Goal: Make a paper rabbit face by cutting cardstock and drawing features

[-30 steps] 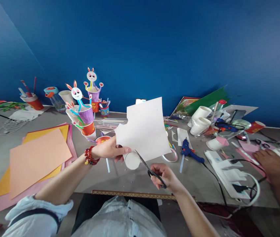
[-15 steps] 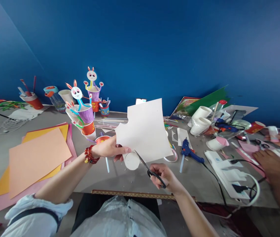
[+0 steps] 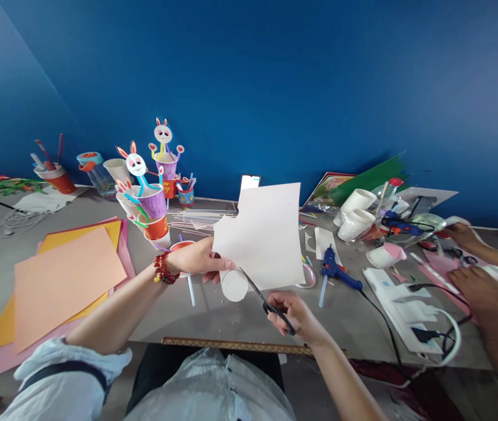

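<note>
We log a white paper sheet (image 3: pixel 264 234), left of the blue glue gun (image 3: pixel 336 270): likely light, floppy; left hand (image 3: pixel 199 260) pinches its lower edge, right hand (image 3: pixel 295 313) curls fingers through black scissors (image 3: pixel 260 295).

The left hand (image 3: pixel 199 260) pinches the lower left corner of the white sheet (image 3: pixel 262 234), thumb laid along its near face and the other fingers curled under. The wrist is slightly bent and ringed with red beads, and the bare forearm runs down and left from the sheet to a rolled-up pale sleeve. The right hand (image 3: pixel 295 313) sits just below the sheet's lower edge, fingers closed through the handles of the scissors (image 3: pixel 267 304), its bare forearm slanting down and right.
</note>
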